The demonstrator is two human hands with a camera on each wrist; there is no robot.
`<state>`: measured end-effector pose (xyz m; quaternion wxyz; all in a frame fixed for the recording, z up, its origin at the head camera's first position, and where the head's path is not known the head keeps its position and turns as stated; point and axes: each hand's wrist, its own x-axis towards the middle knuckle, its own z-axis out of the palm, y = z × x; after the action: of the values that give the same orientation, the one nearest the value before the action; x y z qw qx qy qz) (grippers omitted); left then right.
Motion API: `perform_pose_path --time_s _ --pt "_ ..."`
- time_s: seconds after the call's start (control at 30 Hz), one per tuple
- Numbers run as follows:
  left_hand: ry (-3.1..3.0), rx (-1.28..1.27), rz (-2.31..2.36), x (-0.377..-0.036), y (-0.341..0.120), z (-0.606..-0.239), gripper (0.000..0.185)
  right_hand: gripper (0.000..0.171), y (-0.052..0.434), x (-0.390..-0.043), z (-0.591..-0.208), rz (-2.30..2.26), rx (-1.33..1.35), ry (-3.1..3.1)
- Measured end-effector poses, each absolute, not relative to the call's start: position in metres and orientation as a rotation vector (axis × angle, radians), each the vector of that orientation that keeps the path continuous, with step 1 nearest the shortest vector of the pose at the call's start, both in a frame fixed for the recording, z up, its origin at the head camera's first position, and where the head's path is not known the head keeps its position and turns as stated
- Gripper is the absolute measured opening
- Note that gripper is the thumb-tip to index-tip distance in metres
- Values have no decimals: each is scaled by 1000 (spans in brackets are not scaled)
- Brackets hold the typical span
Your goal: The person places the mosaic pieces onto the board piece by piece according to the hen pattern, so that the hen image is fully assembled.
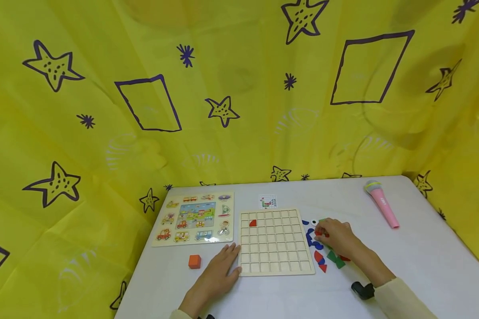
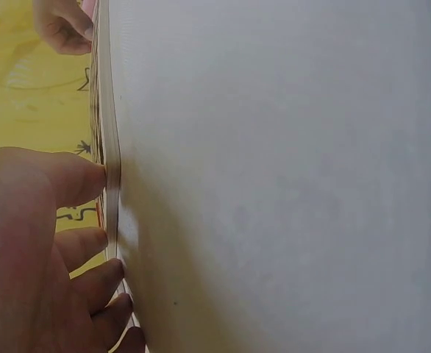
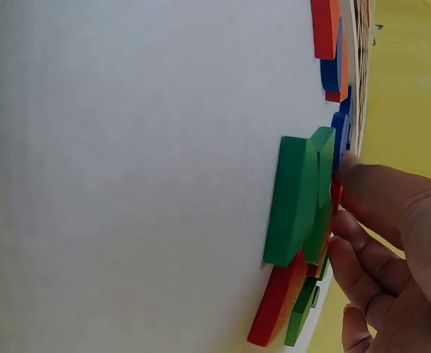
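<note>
Right hand [image 1: 337, 237] pinches a small red piece [image 1: 318, 232].

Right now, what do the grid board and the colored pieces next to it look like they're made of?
The grid board looks like pale unpainted wood or plywood: light tan, matte, with thin raised dividers. The colored pieces look like painted wood, though plastic is possible: thick flat slabs with square-cut edges and solid green, red and blue coats, slightly satin. The right hand holds a red one.
</note>
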<state>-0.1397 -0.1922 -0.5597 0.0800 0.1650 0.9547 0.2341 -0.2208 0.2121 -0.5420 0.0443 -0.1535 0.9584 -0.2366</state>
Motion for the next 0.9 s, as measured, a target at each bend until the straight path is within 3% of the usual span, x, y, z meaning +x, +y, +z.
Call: perform_pose_path --time_s 0.13,0.37,0.6,0.77,0.9 --pt "2849 489 718 -139 -191 -558 65 28 213 -221 -541 -748 -445 2887" --pt "2851 475 720 -138 -191 -556 65 16 213 -220 -536 -731 -450 2860" --pt "2845 474 719 -138 -191 -557 65 24 212 -218 -536 -741 -493 2864" --pt "2839 468 731 -138 -190 -556 65 17 212 -219 -534 -726 -505 2870" --pt "2841 471 723 -138 -190 -556 65 27 212 -219 -534 -722 -479 2873"
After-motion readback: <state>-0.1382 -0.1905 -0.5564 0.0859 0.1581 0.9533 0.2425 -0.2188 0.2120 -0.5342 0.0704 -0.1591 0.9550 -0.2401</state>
